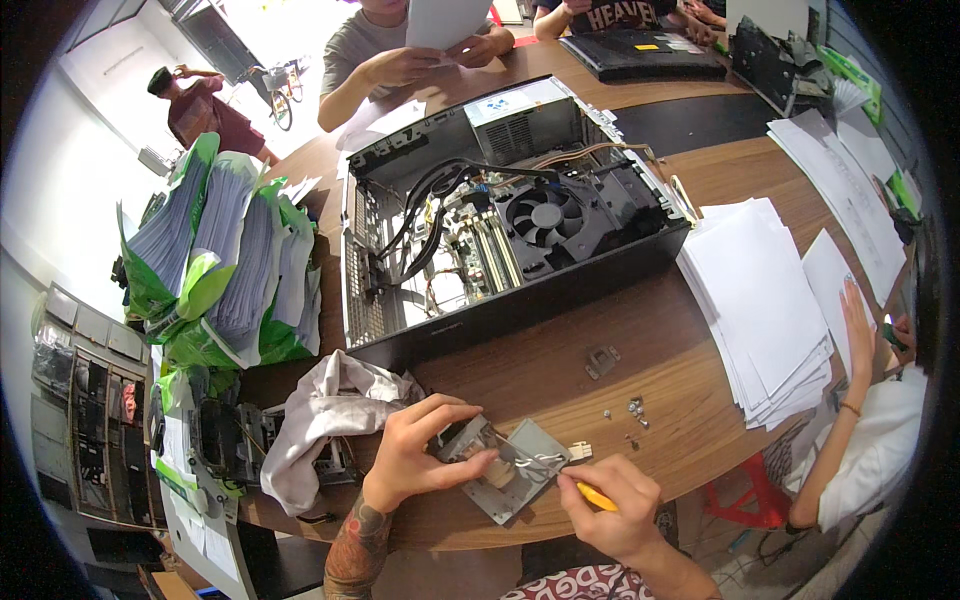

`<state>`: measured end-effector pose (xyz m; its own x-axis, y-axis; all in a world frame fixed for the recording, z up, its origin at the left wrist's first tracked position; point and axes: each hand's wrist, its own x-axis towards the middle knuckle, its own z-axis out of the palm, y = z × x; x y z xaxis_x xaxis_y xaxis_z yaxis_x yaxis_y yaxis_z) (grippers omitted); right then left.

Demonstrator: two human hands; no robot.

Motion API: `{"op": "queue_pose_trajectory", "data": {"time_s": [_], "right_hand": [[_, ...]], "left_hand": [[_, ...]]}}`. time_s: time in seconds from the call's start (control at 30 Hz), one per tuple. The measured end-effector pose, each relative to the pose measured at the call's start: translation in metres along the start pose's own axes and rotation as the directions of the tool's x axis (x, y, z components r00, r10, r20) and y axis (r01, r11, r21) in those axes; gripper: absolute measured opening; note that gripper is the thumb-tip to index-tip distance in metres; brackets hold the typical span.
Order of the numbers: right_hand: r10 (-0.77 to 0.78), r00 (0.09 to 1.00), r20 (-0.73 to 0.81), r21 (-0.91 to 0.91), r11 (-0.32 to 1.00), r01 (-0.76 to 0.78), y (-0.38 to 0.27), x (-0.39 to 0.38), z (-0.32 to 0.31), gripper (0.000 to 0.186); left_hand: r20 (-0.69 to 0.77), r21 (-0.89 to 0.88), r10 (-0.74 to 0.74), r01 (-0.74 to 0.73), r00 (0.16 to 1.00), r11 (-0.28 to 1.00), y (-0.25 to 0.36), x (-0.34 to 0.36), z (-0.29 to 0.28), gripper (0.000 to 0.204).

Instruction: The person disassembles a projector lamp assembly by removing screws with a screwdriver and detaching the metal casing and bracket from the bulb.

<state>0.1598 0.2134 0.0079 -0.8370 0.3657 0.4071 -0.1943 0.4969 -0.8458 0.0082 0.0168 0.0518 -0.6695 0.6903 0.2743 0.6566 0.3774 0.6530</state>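
Near the table's front edge lies a small grey metal-cased component (505, 492), with a tan block on it and white wires ending in a pale connector (580, 451). My left hand (425, 455) grips it, thumb and fingers around its left side. My right hand (617, 507) is closed around a slim tool with a yellow handle (597, 497); its tip is at the component's right edge, too small to make out. Beyond my hands, an opened black computer case (520, 300) shows its fan (544, 217), cables and boards.
Several loose screws (637, 408) and a small metal bracket (602, 362) lie right of the component. A grey cloth (330, 410) sits left of my hand. Paper stacks (755, 300) cover the right side; green-wrapped bundles (235, 250) stand left. Other people sit around the table.
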Motion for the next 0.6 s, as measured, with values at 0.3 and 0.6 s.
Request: {"op": "queue_pose_trajectory", "data": {"time_s": [0.3, 0.6], "right_hand": [[-0.019, 0.999, 0.043, -0.025, 0.999, 0.02, 0.007, -0.002, -0.002, 0.019], [-0.142, 0.989, 0.032, -0.059, 0.988, 0.143, -0.005, -0.006, 0.001, 0.019]], "left_hand": [[0.004, 0.038, -0.003, 0.003, 1.0, 0.999, 0.002, 0.002, 0.002, 0.043], [-0.051, 0.076, 0.062, -0.058, 0.997, 0.995, 0.0, -0.008, -0.001, 0.046]]}}
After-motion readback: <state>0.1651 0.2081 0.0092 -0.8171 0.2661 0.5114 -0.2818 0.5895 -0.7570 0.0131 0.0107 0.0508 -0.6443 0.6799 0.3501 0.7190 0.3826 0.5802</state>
